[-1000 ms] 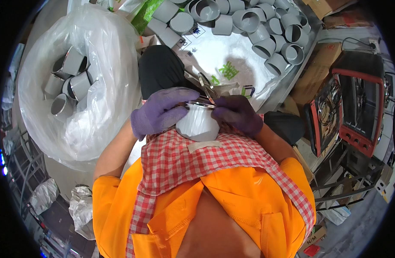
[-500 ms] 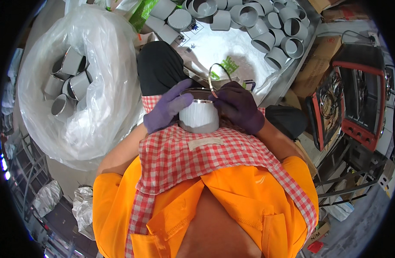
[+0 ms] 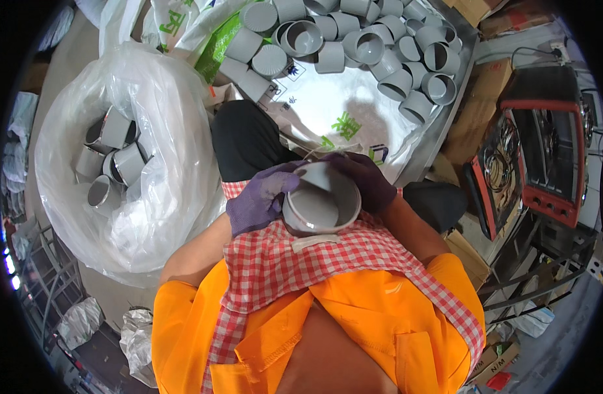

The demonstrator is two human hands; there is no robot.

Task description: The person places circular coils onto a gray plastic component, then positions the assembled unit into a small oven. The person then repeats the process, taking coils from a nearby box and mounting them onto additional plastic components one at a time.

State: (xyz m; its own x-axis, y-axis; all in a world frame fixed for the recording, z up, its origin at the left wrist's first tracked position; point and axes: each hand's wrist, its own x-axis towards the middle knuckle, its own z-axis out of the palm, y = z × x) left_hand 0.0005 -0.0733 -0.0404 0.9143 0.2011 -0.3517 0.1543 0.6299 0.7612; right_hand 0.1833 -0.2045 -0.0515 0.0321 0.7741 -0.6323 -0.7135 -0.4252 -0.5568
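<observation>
A grey plastic cup [image 3: 320, 207] is held between my two purple-gloved hands at my lap, its round mouth tipped up so that I see inside. My left hand [image 3: 259, 200] grips its left side, with the fingers closed on the wall. At the far right side, my right hand [image 3: 366, 178] is wrapped around it, its fingertips mostly hidden behind the rim. A thin shiny metal ring shows in part along the cup's near edge; how much of the rim it circles I cannot tell.
On the left a clear plastic bag [image 3: 59, 190] holds several grey cups with shiny rims [image 3: 114, 128]. Many plain grey cups [image 3: 331, 58] lie on white sacking ahead. To the right, a red toaster oven [image 3: 556, 205] stands with metal rings on its lowered door [image 3: 480, 197].
The cup has tilted, turning its mouth up toward me. The ring that stood raised in my right hand is now down at the cup, and that hand has closed around the cup's side.
</observation>
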